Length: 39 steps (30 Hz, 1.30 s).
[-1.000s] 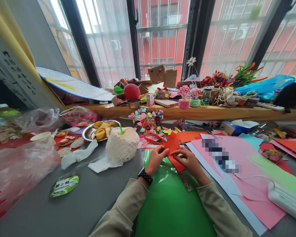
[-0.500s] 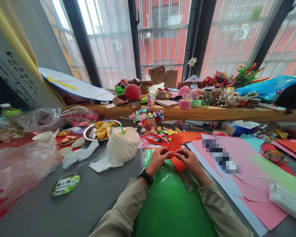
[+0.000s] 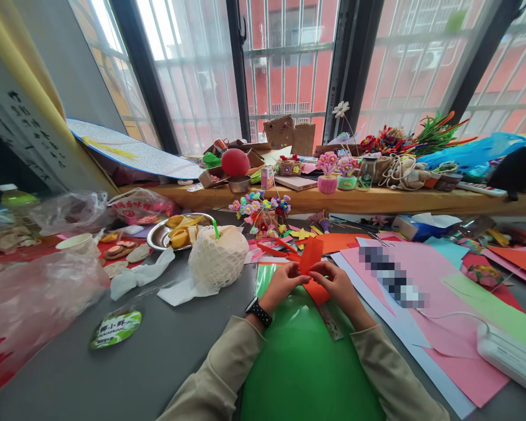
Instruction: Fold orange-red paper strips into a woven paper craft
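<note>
A folded piece of red-orange paper (image 3: 311,254) stands up between my two hands, with a crease running down it. My left hand (image 3: 284,284) pinches its lower left edge, and a watch with a dark dotted band sits on that wrist. On the opposite side my right hand (image 3: 336,285) has thumb and fingers closed on the lower right edge. Beneath the hands lies another red-orange paper piece (image 3: 317,292), partly hidden, on a shiny green mat (image 3: 307,362). A clear ruler-like strip (image 3: 333,326) shows beside my right wrist.
Left of the mat stand a netted coconut (image 3: 218,260) with a green straw and a metal bowl (image 3: 156,237) of banana peels. Pink paper sheets (image 3: 447,327) and a white power strip (image 3: 511,356) lie at right. Paper flowers (image 3: 260,210) stand behind the hands.
The upright red-orange paper has tilted and narrowed slightly, now showing a fold down its length. Both hands keep nearly the same place, their fingers shifted a little along its lower edge.
</note>
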{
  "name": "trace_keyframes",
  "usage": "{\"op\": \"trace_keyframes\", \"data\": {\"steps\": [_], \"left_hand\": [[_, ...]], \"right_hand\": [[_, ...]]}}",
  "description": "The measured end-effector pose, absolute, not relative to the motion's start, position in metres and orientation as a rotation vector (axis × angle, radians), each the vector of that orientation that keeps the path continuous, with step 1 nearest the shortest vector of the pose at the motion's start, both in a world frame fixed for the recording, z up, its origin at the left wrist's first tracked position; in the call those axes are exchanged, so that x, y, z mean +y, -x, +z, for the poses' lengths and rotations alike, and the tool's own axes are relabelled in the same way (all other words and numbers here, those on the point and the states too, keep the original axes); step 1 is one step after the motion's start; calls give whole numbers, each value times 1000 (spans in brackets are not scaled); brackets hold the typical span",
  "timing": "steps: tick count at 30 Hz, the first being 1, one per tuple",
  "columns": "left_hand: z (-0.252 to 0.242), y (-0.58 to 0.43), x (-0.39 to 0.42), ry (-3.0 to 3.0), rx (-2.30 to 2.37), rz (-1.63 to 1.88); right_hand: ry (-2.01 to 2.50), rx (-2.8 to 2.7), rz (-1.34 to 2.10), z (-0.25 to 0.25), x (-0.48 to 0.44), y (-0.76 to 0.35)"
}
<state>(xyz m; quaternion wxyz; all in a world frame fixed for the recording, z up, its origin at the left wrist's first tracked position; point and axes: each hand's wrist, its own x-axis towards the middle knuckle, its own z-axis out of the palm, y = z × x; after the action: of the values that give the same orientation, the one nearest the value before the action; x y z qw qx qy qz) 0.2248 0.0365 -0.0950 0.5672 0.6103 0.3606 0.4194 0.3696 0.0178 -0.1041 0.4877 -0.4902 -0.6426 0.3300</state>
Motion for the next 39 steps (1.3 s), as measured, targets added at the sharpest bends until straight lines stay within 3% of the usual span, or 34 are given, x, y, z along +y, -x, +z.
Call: {"op": "trace_keyframes", "data": {"steps": [8,26,39], "left_hand": [[-97,-226,38,-1257,833,1031],[-103,-225,40,-1218,766,1011],[-98,-225,38,-1154,754,1012]], "right_hand": [[1223,-1353,698,-96,12,-368],[1231,-1626,544,-107,19,-372],[1190,-1635,623,-103,17,-372]]}}
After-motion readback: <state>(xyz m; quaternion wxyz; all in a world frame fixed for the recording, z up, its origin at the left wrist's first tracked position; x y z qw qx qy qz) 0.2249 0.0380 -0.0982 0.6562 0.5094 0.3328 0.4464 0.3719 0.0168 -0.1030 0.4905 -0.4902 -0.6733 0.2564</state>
